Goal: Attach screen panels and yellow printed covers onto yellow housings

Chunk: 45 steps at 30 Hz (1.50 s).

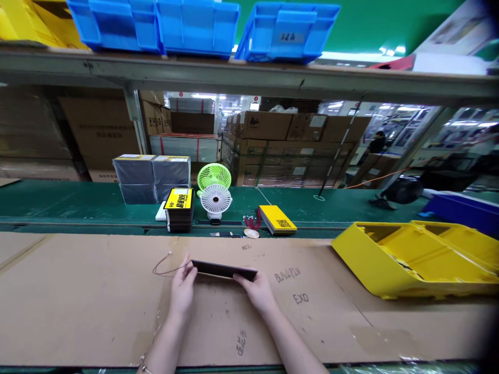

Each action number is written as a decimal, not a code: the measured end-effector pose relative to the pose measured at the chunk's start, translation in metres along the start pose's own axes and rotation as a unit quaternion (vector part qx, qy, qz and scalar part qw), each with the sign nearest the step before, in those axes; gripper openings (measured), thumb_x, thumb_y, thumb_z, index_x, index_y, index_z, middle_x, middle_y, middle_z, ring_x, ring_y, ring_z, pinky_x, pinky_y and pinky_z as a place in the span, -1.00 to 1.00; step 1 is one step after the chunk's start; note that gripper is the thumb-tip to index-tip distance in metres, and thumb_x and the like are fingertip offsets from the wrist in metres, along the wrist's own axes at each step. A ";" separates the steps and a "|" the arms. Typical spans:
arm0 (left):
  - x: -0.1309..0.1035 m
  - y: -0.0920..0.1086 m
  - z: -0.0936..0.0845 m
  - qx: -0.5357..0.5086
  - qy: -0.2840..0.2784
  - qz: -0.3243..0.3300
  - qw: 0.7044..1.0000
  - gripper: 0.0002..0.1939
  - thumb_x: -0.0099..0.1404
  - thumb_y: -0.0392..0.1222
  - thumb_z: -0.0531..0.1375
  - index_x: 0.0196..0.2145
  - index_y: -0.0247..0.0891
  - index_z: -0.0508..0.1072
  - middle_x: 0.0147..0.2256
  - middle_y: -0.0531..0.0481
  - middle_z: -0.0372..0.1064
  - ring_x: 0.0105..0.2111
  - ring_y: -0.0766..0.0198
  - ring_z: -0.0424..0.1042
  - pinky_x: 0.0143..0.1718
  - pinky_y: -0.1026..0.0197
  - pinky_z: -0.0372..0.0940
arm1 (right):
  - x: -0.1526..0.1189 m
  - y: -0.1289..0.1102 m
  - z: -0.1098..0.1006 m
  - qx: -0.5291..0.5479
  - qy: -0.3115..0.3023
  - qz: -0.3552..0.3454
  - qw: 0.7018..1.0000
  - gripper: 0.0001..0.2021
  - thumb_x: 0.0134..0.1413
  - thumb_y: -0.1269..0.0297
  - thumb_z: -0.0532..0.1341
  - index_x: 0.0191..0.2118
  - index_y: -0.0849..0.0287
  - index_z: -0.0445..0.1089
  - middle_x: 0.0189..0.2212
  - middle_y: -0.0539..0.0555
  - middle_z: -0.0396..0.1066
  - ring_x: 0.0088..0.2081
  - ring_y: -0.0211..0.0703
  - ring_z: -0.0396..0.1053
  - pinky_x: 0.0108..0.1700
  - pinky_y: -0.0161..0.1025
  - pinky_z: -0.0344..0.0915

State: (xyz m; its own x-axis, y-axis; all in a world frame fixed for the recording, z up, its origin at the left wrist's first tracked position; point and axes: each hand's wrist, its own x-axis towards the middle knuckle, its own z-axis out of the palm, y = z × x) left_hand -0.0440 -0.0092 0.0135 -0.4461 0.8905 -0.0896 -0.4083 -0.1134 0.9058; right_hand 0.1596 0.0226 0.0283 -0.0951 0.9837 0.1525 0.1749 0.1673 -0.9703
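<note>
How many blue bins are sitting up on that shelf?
3 in view, side by side: the left bin beside yellow plastic, the middle bin, and the right bin. Others could be hidden behind them.

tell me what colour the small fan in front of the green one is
White; the small fan shows best in the head view.

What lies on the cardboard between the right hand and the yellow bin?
Nothing rests there: in the head view, the stretch of cardboard between the right hand and the yellow bin bears only handwriting, "EXO" among it.
</note>
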 end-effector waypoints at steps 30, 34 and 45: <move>-0.028 0.019 0.000 0.399 0.026 0.342 0.850 -0.83 0.24 -0.19 0.06 -0.27 -0.19 0.44 -0.28 -0.05 0.32 -0.43 0.30 0.35 -0.36 0.21 0.29 | -0.005 -0.007 0.000 -0.037 0.025 -0.033 0.998 -0.80 -0.06 0.16 0.24 -0.38 0.19 0.48 -0.42 0.09 0.49 -0.32 -0.02 0.39 -0.24 -0.22 0.26; -0.023 0.018 -0.001 0.332 0.060 0.333 0.881 -0.82 0.24 -0.16 0.07 -0.31 -0.24 0.44 -0.22 -0.11 0.24 -0.38 0.30 0.36 -0.39 0.24 0.31 | -0.005 -0.004 0.001 -0.035 0.025 -0.031 0.999 -0.80 -0.07 0.16 0.25 -0.38 0.20 0.48 -0.40 0.10 0.49 -0.30 -0.01 0.40 -0.21 -0.21 0.26; -0.006 0.018 -0.008 0.167 0.109 0.112 0.973 -0.66 0.11 0.02 0.16 -0.24 -0.27 0.39 -0.40 -0.03 0.38 -0.51 0.32 0.36 -0.56 0.29 0.25 | -0.006 -0.012 0.002 -0.031 0.025 -0.034 0.999 -0.77 -0.08 0.13 0.25 -0.39 0.21 0.48 -0.40 0.11 0.50 -0.31 0.00 0.41 -0.23 -0.22 0.28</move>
State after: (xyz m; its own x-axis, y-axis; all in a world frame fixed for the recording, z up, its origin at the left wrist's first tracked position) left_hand -0.0550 -0.0201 0.0276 -0.6677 0.7409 0.0724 -0.0158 -0.1113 0.9937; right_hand 0.1565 0.0148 0.0386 -0.0599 0.9720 0.2274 0.2294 0.2351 -0.9445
